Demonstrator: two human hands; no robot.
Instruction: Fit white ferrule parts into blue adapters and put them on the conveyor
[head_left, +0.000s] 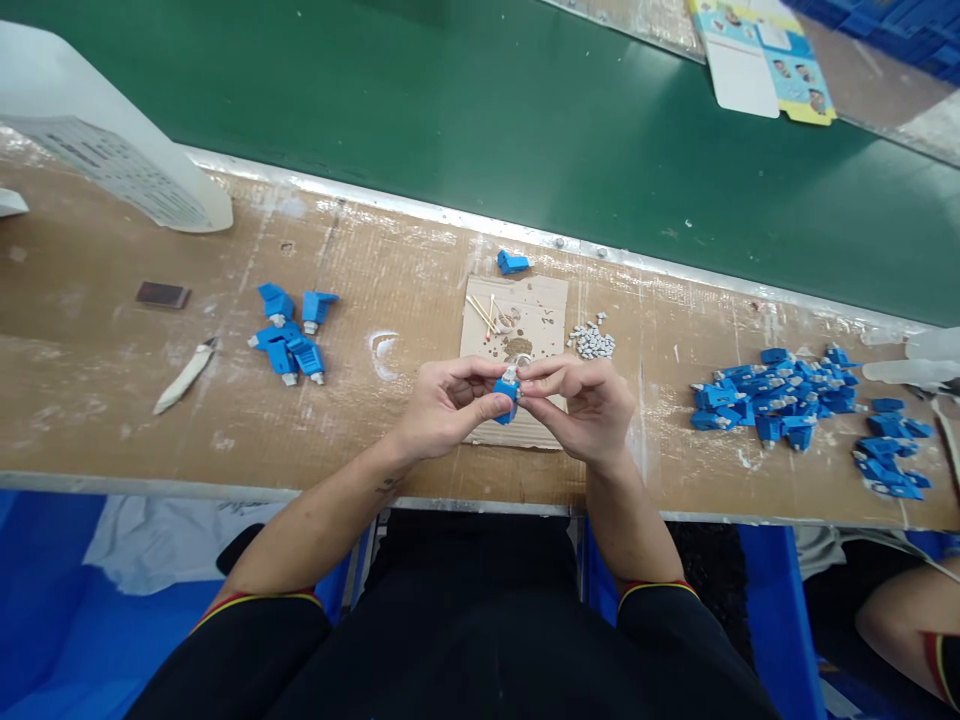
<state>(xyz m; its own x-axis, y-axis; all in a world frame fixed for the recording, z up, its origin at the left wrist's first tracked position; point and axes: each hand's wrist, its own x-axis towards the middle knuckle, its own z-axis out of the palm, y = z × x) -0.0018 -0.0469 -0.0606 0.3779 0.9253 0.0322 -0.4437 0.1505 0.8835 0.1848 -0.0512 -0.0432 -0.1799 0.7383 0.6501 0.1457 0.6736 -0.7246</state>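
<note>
Between my two hands, over a piece of cardboard (480,420), is a small blue plastic part (506,392) with a light grey tip. My left hand (450,408) pinches it between thumb and fingers. From the other side, the fingertips of my right hand (581,405) close at the grey end of the part; whether they also hold a tiny piece is hidden. Matchsticks (484,315) and dark wet stains lie on the cardboard. Beside it is a pile of small grey pieces (592,340). One more blue part (513,262) sits just behind the cardboard.
Several blue parts (289,340) lie left, near a white-handled knife (186,378) and a dark block (163,295). A big blue heap (776,390) is at right. A white plastic container (112,130) stands far left. Behind runs a green belt (450,120) with a printed box (765,60) beyond.
</note>
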